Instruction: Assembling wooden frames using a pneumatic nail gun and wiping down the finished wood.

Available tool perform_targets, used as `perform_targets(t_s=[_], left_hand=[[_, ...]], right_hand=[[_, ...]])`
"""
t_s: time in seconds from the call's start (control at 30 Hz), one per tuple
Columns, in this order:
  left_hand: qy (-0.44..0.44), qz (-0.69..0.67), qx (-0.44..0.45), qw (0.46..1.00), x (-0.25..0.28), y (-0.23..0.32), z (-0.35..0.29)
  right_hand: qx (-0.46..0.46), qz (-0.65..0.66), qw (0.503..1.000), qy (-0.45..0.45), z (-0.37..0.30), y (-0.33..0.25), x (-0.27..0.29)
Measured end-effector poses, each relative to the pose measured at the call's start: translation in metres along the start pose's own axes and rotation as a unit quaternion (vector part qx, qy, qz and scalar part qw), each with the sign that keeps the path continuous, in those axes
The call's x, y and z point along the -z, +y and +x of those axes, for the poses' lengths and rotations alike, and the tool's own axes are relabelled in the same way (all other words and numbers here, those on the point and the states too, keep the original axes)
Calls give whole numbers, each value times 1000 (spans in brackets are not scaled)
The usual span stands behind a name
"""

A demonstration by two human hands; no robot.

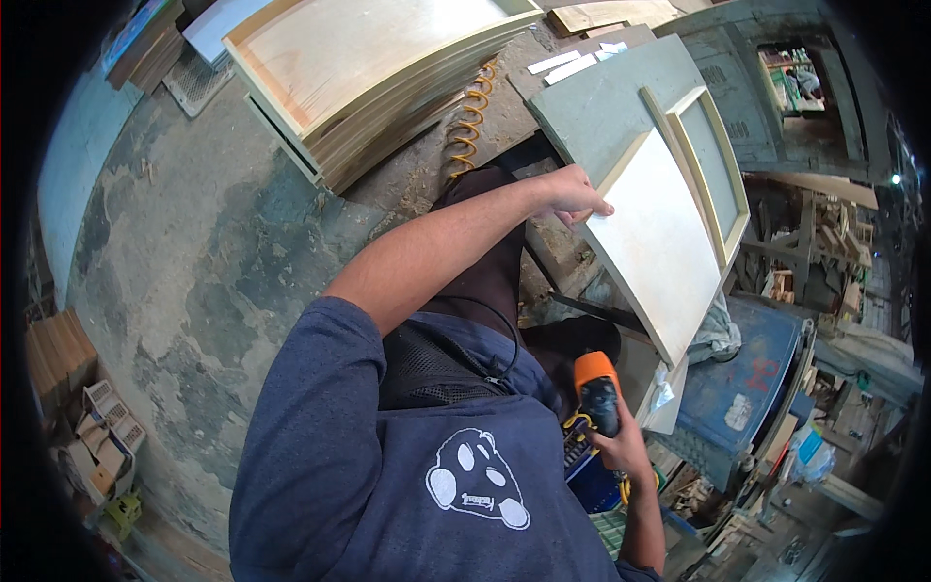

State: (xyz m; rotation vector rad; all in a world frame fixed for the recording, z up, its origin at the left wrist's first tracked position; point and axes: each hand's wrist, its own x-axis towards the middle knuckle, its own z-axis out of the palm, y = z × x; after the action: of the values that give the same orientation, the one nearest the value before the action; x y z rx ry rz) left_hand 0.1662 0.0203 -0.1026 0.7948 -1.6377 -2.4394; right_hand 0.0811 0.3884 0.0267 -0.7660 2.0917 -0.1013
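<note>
A white wooden panel (pixel 664 247) with a pale wood edge lies slanted on the grey-green worktable (pixel 596 107). My left hand (pixel 572 194) is closed at its near left corner, thumb or finger on the top and the other fingers curled at the edge. Down by my right side, my right hand (pixel 624 448) grips an orange and black nail gun (pixel 598 393), held apart from the panel. A yellow hose shows beside that hand. Past the panel, a pale wooden frame (pixel 732 184) rests on the worktable, with a loose wood strip (pixel 669 145) alongside.
A tall stack of shallow wooden trays (pixel 388 107) stands ahead to the left, a coiled orange air hose (pixel 468 126) beside it. To the right is a blue bin (pixel 732 388) with a cloth on it. Plastic crates (pixel 114 417) hold wood pieces at far left.
</note>
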Motion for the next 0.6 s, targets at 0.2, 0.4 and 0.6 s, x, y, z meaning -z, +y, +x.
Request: perform_targets(t_s=[0.2,0.4,0.6], left_hand=[[-14,-18,-8,1000,0,-2,6],[4,-34,0,999,1,-5,6],[1,-14,5,1000,3,0,-2]], right_hand=[[19,59,994,-94,-12,-70,92],[89,48,987,-124,24,-152,140],[47,-65,991,-110,56,-218,151]])
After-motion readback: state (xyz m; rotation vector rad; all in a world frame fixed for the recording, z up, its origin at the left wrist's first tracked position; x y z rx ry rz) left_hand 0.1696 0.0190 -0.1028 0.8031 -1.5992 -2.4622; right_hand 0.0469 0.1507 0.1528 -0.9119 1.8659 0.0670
